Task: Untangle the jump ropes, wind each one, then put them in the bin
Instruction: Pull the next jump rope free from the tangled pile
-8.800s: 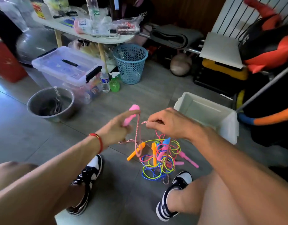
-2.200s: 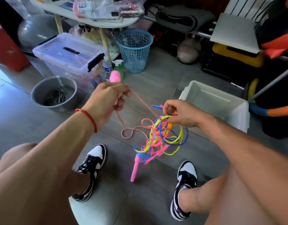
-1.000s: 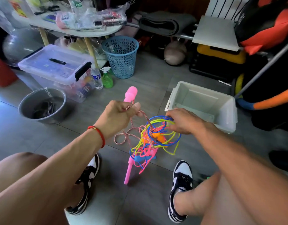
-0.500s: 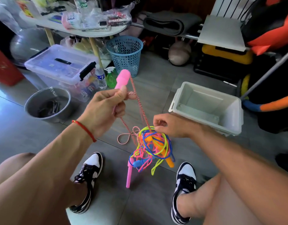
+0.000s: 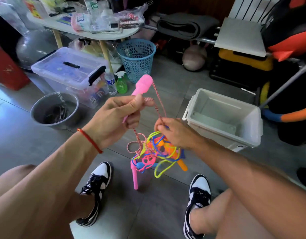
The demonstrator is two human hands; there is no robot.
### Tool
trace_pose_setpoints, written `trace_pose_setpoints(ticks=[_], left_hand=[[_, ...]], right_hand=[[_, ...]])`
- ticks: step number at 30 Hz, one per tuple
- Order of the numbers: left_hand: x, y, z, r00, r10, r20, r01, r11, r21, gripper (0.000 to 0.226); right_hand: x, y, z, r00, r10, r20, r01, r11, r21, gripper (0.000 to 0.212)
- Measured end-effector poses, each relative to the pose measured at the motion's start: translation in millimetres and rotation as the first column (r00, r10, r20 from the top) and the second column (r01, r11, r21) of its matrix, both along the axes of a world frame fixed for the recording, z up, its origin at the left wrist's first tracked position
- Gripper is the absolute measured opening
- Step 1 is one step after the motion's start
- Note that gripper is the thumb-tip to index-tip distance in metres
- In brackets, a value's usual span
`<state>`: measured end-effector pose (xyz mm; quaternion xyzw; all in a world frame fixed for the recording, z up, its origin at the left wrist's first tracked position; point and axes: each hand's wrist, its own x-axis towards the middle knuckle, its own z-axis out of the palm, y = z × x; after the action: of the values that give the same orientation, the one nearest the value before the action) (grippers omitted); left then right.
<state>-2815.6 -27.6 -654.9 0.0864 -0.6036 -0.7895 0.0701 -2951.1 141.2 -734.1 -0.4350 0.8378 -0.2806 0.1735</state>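
Left hand (image 5: 114, 118): grip clenched round the pink handle (image 5: 142, 84), head end up, so the striped cord (image 5: 159, 104) leaving its top hangs free of the knot.
Right hand (image 5: 176, 133): grip pinching that cord just above the tangle (image 5: 155, 152), likely to feed it out loop by loop.
Tangle: yellow, blue, pink and orange ropes bunched under the right hand, lifted off the floor (image 5: 36, 144); whether the low handle's tip touches the floor I cannot tell.
Hanging parts: a 2nd pink handle (image 5: 134, 176) points straight down; an orange handle (image 5: 181, 165) sticks out to the right.
Bin (image 5: 222, 118): white, no ropes inside, on the floor just right of the right hand, mouth up, so a wound rope has a short way to go.
Stage: untangling; judged from this, 0 ropes are wound or binned.
Room: bare floor between the 2 shoes (image 5: 97, 190) and in front of them gives space to let loops drop; a metal bowl (image 5: 54, 109) sits well to the left, a blue basket (image 5: 136, 59) near the far wall.
Risk: pulling the cord hard may tighten the knot.
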Motion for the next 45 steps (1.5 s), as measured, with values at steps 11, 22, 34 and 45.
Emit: trace_pose_setpoints(ticks=[11,22,34,45], left_hand=[[55.5,-116.1,-34.9,0.773,0.634,0.021,-0.508,0.638,-0.578,0.025],[97.7,-147.8,-110.7,0.602,0.731,0.321,-0.19,0.521,-0.832,0.043],[23.7,51.5,-76.2,0.927,0.038,0.374,0.27,0.626,-0.732,0.054],[-2.9,49.4,-56.0,0.95,0.161,0.267,0.131,0.571,-0.81,0.018]], right_hand=[[-50.2,46.1,13.2,0.993,-0.104,0.056,0.099,0.991,0.085,0.021],[-45.5,71.7,26.8,0.978,-0.201,-0.058,0.207,0.971,0.117,0.024],[3.6,35.1,17.4,0.991,0.1,-0.093,-0.073,0.963,0.259,0.023],[0.9,42.5,7.1,0.961,0.267,0.079,-0.276,0.88,0.388,0.021]])
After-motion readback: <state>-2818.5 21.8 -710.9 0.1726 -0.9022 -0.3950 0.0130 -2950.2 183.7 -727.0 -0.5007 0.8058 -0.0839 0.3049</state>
